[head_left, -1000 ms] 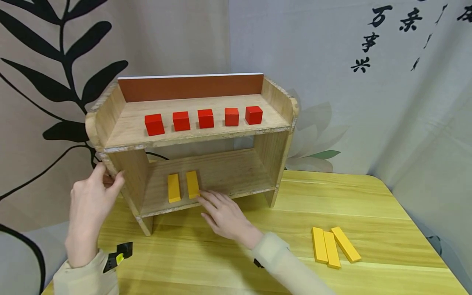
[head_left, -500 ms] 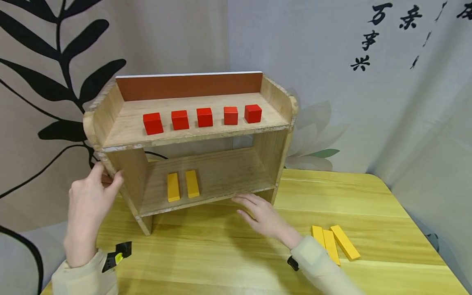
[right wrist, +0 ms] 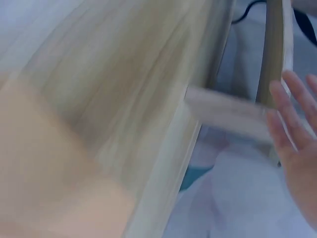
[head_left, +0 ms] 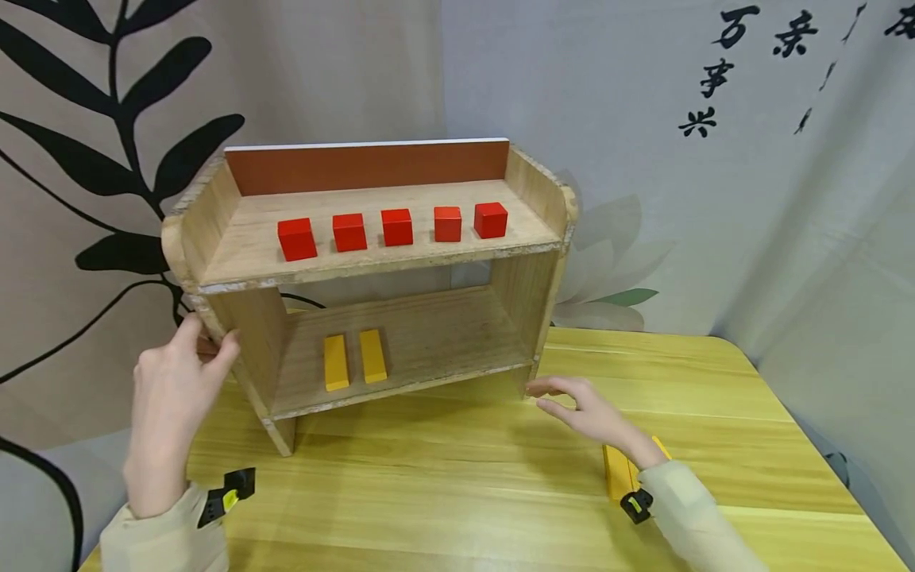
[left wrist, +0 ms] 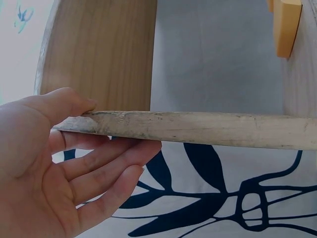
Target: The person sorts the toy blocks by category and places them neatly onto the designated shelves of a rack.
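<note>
My left hand (head_left: 179,389) grips the left side panel of a two-tier wooden shelf (head_left: 400,388). In the left wrist view the thumb lies on one face of the panel edge (left wrist: 208,128) and the fingers on the other. My right hand (head_left: 582,409) is off the shelf's lower right corner, above the table, fingers extended and holding nothing. Two yellow blocks (head_left: 336,363) stand side by side on the left half of the lower tier. Along the upper tier runs a row of several red cubes (head_left: 396,228). More yellow blocks (head_left: 616,474) lie on the table, partly hidden by the right forearm.
The shelf stands on a yellow wood-grain table (head_left: 429,492), whose right edge slopes away toward the front. Behind it hang pale curtains (head_left: 343,71) with a black leaf print on the left and dark characters on the right.
My right hand has left the second yellow block on the lower tier and moved right, past the shelf's corner, toward the loose blocks. The left hand keeps its grip on the panel.
</note>
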Demonstrator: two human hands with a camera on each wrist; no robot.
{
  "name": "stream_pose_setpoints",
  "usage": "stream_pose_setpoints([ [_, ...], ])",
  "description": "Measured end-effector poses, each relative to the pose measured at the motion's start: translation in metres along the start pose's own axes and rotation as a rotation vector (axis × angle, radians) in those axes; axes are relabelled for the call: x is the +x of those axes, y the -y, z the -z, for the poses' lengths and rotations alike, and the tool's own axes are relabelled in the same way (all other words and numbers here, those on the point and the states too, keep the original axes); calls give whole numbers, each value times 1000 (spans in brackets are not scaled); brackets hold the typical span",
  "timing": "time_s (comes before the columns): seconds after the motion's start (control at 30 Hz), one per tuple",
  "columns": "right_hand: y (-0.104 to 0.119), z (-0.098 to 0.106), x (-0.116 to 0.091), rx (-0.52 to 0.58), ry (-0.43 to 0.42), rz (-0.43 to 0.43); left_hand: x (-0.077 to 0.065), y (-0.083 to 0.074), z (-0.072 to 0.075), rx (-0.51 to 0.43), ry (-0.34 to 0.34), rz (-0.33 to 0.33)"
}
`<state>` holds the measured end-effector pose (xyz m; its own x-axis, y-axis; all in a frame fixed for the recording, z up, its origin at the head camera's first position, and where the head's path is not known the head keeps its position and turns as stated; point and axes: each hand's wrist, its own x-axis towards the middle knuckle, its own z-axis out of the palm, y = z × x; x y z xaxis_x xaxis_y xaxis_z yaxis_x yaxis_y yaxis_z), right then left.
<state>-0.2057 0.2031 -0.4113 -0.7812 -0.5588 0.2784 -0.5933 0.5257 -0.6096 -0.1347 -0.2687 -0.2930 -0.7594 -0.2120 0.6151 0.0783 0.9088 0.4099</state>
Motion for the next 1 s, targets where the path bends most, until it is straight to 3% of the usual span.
stream_pose_setpoints([
  [0.4,-51,30,-43,46,166,-91,-1,0,0,4,9,15],
  [0.57,-66,39,-56,121,249,-110,-1,0,1,1,6,11],
  [0.8,-80,49,-69,258,366,-131,-2,-2,1,-2,6,8],
  [1.0,-85,53,-72,224,410,-123,-2,-2,1,-2,7,9],
])
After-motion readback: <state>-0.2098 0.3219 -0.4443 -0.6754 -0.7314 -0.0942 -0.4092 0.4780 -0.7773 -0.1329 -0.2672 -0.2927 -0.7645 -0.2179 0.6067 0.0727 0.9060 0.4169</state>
